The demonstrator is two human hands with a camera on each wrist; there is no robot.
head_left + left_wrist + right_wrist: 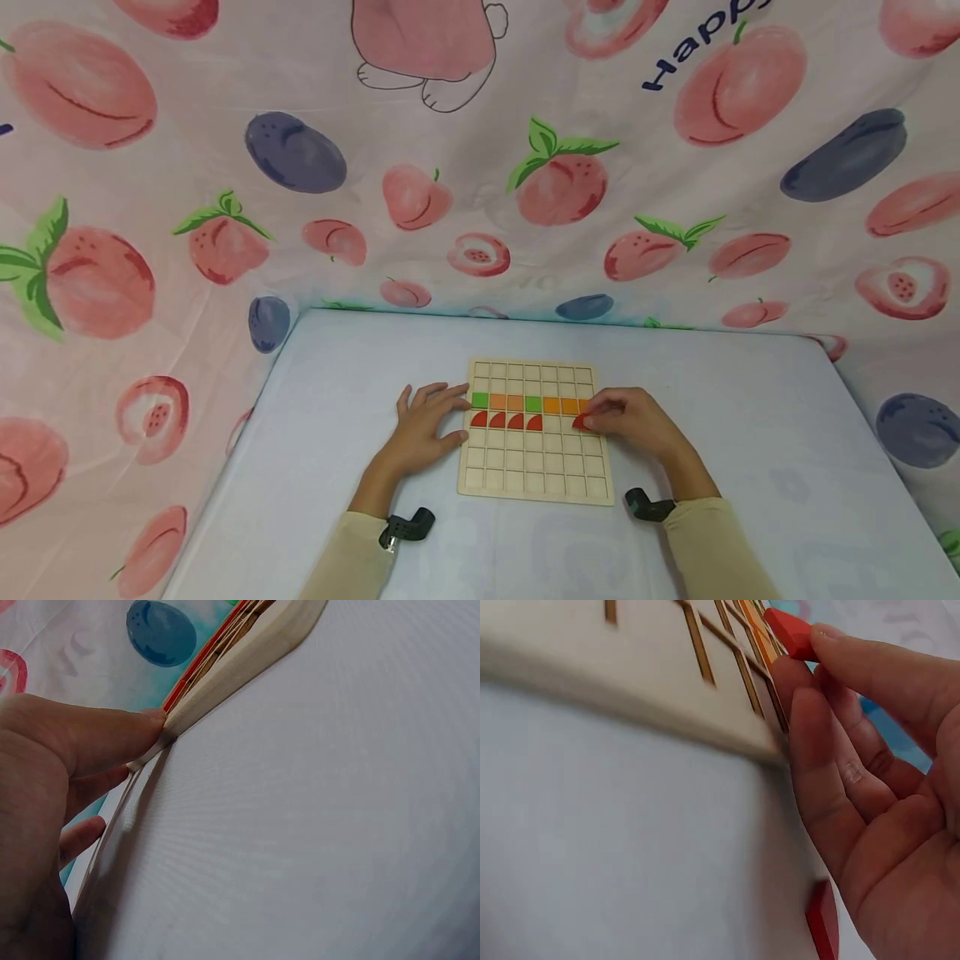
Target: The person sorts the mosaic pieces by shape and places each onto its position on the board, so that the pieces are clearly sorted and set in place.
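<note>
A wooden grid board (536, 483) lies on the table. One row holds green (533, 404) and orange (514, 402) squares; in the row below, several red quarter-circle pieces (497, 420) fill cells from the left. Between thumb and fingers, my right hand (636, 421) pinches another red quarter-circle piece (791, 634) over the board's right side. My left hand (427, 427) touches the left edge with spread, relaxed fingers; in the left wrist view its thumb (112, 739) rests against the wooden rim (240, 671).
Low in the right wrist view, a further red piece (823, 919) shows beside the right palm; whether it lies on the table or in the hand, I cannot tell. White cloth covers the table (337, 358). A fruit-patterned curtain (420, 275) rises behind and at the sides.
</note>
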